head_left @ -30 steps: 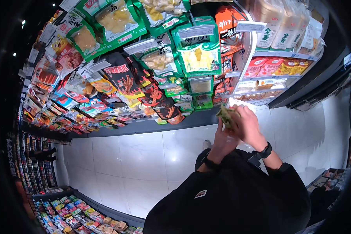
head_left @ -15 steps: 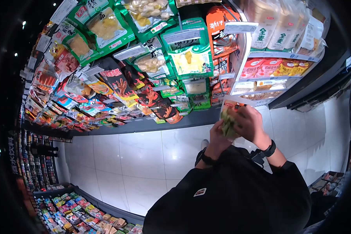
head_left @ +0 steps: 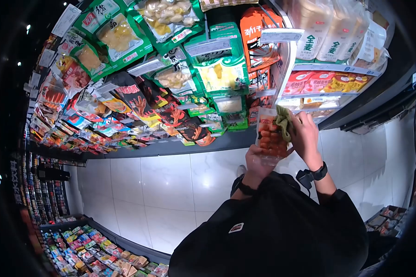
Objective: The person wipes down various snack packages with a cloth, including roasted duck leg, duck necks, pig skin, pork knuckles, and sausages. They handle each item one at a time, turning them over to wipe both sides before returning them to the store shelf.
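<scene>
My left hand (head_left: 258, 162) grips the lower end of a clear plastic food pack (head_left: 267, 141) with several reddish-orange sausage-like pieces inside. The pack stands roughly upright in front of my body, its front showing. In my right hand (head_left: 305, 138) is a bunched olive-green cloth (head_left: 283, 121), its fingers closed around it at the pack's upper right edge. Part of the cloth overlaps the pack's right side. Some fingertips of my right hand are hidden behind the cloth and pack.
Hanging green snack bags (head_left: 219, 69) and black bags (head_left: 138, 99) fill the rack ahead. To the right, a white shelf (head_left: 330, 68) bears loaves of packaged bread (head_left: 333, 34). White floor tiles (head_left: 166, 184) lie below. A low bin of packets (head_left: 92, 249) stands lower left.
My right hand has moved right with the cloth, from across the pack's front to its right edge. More of the pack's contents now show. My left hand still holds the bottom.
</scene>
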`<state>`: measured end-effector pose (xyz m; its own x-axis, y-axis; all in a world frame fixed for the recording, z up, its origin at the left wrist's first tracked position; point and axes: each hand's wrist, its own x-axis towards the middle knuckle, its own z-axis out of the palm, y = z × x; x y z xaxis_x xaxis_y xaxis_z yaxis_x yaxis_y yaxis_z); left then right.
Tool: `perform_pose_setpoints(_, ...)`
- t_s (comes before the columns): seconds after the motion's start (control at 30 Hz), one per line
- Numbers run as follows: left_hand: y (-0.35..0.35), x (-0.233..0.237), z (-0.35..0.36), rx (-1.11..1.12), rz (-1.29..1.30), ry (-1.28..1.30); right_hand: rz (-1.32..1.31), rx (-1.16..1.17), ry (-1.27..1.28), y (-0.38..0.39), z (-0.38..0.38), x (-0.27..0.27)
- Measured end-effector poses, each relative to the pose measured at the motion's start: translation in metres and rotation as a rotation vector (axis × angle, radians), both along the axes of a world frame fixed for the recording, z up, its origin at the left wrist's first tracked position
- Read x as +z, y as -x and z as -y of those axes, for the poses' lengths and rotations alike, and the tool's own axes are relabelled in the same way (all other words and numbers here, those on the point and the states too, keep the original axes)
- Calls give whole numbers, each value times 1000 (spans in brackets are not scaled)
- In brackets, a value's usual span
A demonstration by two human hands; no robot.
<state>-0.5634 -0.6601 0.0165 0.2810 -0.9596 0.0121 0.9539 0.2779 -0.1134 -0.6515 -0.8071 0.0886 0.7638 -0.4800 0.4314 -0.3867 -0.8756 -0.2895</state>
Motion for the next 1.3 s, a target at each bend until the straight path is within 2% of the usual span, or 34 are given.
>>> perform_pose_setpoints(0.1, -5, -8, 4, 61, -3, -84, 50, 73, -32, 0, -12, -5)
perform_pose_setpoints(0.13, -9, -10, 6, 99, -89, -48, 50, 78, -32, 2, -22, -7)
perform_pose_setpoints(0.2, -15, -7, 7, 138, -177, -13, 15, 281, 39, 7, -42, -9)
perform_pose_setpoints(0.27, -16, 2, 6, 182, 11, -155, 16, 344, 83, 12, -51, -11)
perform_pose_setpoints(0.3, -15, 1, 6, 177, 1, -114, 20, 404, 129, 12, -52, -12)
perform_pose_setpoints(0.4, -14, -11, 11, 200, -143, -69, 0, 275, 175, 7, -28, -4)
perform_pose_setpoints(0.43, -15, -7, 15, 168, -206, 81, 33, 229, 129, 4, -21, -6)
perform_pose_setpoints(0.47, -15, -7, 16, 171, -204, 83, 35, 232, 131, 4, -18, -9)
perform_pose_setpoints(0.53, -12, -7, 18, 293, -35, -56, 80, 105, 95, 2, -13, -13)
perform_pose_setpoints(0.57, -12, -8, 18, 295, 1, -21, 70, 78, 64, 1, -18, -13)
perform_pose_setpoints(0.67, -11, -21, 14, 226, 9, -93, 80, 223, 97, -3, -40, -21)
perform_pose_setpoints(0.7, -10, -17, 16, 202, 117, -116, 115, 324, 104, -6, -48, -21)
perform_pose_setpoints(0.8, -5, -2, 15, 144, 38, -235, 102, 376, 124, -15, -40, -9)
perform_pose_setpoints(0.83, -4, -9, 14, 131, -70, -280, 119, 361, 148, -17, -39, -10)
perform_pose_setpoints(0.87, -3, -12, 14, 130, -71, -279, 56, 200, 109, -20, -24, -2)
perform_pose_setpoints(0.93, -2, -15, 14, 63, 105, -57, 73, 82, 96, -24, -1, -4)
perform_pose_setpoints(0.97, -1, -9, 14, 29, 138, -133, 75, 83, 96, -25, 7, -4)
perform_pose_setpoints(1.07, -7, -2, 14, -25, 241, -79, 55, -15, -12, -25, 17, 0)
perform_pose_setpoints(1.17, -20, -5, 8, -46, 315, -197, 95, 68, -127, -20, 9, 11)
perform_pose_setpoints(1.23, -27, -8, 10, -18, 405, -210, 82, 338, -74, -11, 8, 18)
perform_pose_setpoints(1.27, -30, -9, 12, 12, 493, -219, 81, 335, -76, -6, 13, 16)
perform_pose_setpoints(1.3, -33, -3, 14, 29, 549, -234, 203, 227, -161, 1, 22, 13)
